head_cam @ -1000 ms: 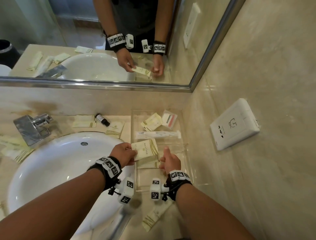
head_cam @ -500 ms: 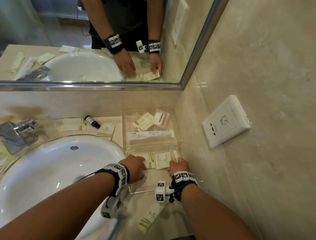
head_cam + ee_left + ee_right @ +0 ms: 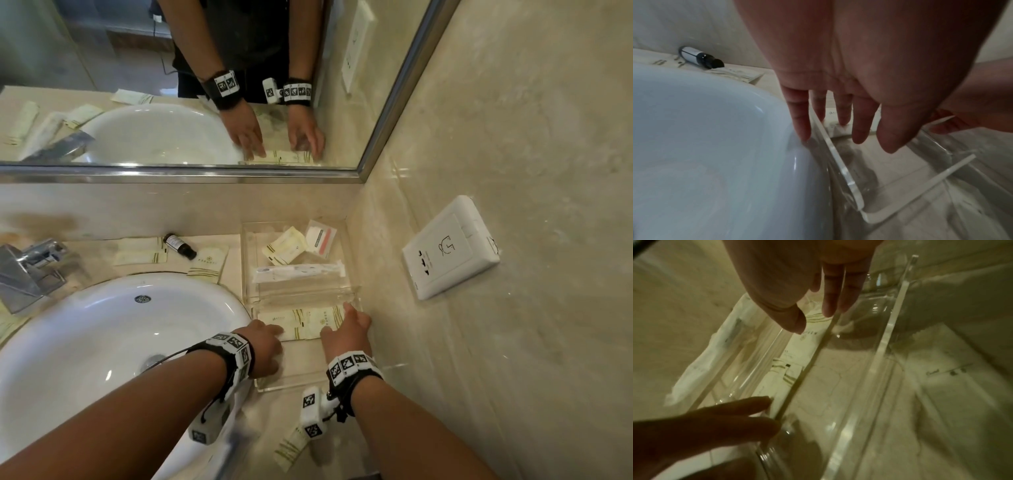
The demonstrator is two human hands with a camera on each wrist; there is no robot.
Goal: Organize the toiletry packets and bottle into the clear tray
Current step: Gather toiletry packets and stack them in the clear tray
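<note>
Clear tray (image 3: 352, 294) | left hand (image 3: 265, 346) grip apart, fingertips on cream packets (image 3: 301, 323) | right hand (image 3: 347, 334) grip apart, likewise

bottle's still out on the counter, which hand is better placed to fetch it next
Probably the left hand: the dark bottle lies behind the sink, left of the clear tray. The right hand sits by the wall.

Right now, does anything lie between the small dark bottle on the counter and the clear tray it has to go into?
Only one packet, flat on the counter. The bottle lies with its cap end on that packet's corner, left of the clear tray. Nothing upright blocks the path; both hands are in the tray's near section.
</note>
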